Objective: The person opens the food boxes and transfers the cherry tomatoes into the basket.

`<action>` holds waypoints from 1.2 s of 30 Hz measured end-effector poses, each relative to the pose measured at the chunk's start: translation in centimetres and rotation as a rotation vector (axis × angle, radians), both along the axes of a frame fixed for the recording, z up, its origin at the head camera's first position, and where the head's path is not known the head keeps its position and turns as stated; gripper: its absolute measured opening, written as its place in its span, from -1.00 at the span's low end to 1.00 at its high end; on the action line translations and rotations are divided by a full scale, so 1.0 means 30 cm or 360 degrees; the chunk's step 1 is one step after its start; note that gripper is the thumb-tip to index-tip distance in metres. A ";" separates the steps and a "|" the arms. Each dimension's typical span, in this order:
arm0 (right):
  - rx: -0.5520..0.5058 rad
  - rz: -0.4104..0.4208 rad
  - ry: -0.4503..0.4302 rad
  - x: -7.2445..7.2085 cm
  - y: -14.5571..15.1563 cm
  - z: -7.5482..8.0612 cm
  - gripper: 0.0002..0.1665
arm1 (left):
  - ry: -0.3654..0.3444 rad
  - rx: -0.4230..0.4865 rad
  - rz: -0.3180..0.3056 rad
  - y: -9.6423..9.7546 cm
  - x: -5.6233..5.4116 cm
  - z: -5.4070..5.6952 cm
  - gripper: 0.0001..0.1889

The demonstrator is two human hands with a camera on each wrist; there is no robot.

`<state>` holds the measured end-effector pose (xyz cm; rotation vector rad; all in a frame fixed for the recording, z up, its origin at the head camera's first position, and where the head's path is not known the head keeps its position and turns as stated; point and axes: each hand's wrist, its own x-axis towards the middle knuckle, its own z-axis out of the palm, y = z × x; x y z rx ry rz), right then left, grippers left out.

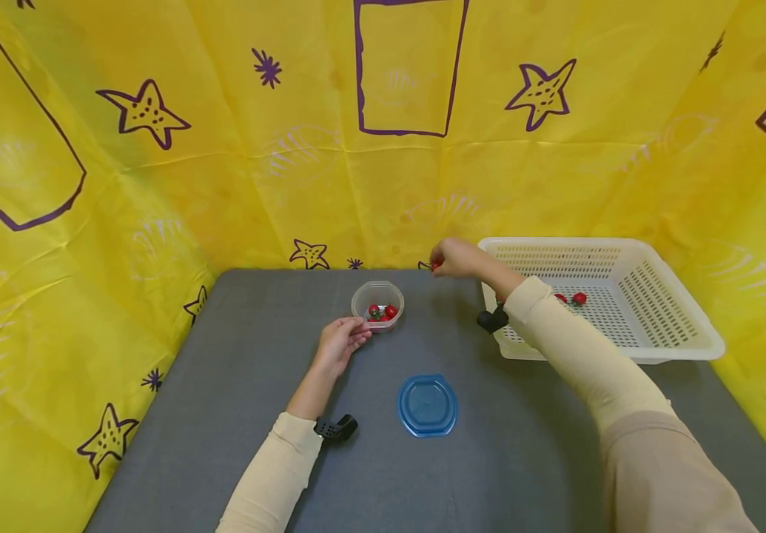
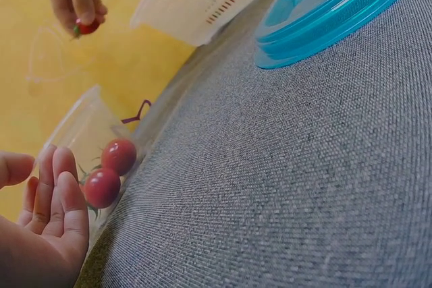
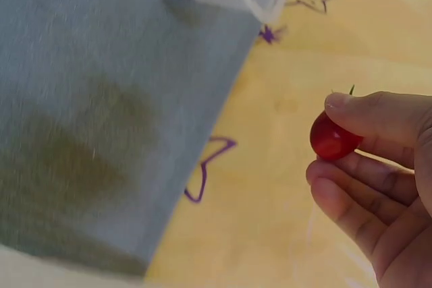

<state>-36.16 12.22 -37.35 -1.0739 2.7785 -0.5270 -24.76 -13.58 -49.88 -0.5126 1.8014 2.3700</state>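
Observation:
A clear plastic container [image 1: 378, 289] with several cherry tomatoes [image 1: 390, 312] inside stands near the table's far edge. My left hand [image 1: 343, 342] holds its near left rim, fingers against the outer wall and thumb on the rim side. In the left wrist view the fingers [image 2: 57, 197] are fairly straight beside two tomatoes [image 2: 102, 187] seen through the wall. Raised to the right of the container, my right hand [image 1: 457, 259] pinches a single red cherry tomato [image 3: 332, 137] with a green stem between thumb and fingers. The blue lid [image 1: 427, 406] lies flat on the table, nearer me.
A white perforated basket [image 1: 672, 296] stands at the right, with a few tomatoes [image 1: 579, 298] in it; my right forearm reaches across its left part. Yellow patterned cloth [image 1: 396, 185] hangs behind and beside the grey table [image 1: 236, 385].

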 end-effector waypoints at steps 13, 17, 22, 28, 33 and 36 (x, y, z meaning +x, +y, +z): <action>0.0073 -0.0224 -0.0038 -0.026 0.170 0.030 -0.87 | -0.0008 0.0016 0.0003 0.000 -0.005 -0.008 -0.87; 0.0088 -0.0261 -0.0046 -0.027 0.209 0.031 -0.87 | -0.0029 0.0008 0.0003 -0.003 -0.005 -0.011 -0.86; 0.0119 -0.0279 -0.0049 -0.030 0.255 0.028 -0.87 | -0.0026 0.0009 0.0004 -0.004 -0.008 -0.009 -0.84; 0.0132 -0.0356 -0.0064 -0.033 0.310 0.025 -0.87 | -0.0014 0.0015 0.0003 -0.003 -0.006 -0.007 -0.85; 0.0186 -0.0419 -0.0085 -0.038 0.366 0.017 -0.90 | -0.0007 0.0018 0.0008 -0.004 -0.008 -0.008 -0.87; 0.0223 -0.0477 -0.0122 -0.038 0.401 0.009 -0.89 | -0.0003 0.0015 0.0004 -0.006 -0.009 -0.009 -0.87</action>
